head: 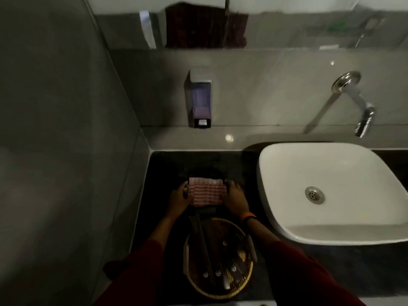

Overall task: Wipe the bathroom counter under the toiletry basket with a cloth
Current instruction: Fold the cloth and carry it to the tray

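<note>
I have the striped cloth (207, 193) flat on the dark bench (163, 173), my left hand (179, 198) and right hand (235, 198) each pinching a side edge in its grip, probably to keep it folded square for wiping. The round toiletry basket (218, 290) sits just nearer me, apparently off the patch I mean to clean.

Dark red sleeves cover both forearms; the right hand (235, 196) bears an orange wristband (249, 217) at the wrist.
</note>
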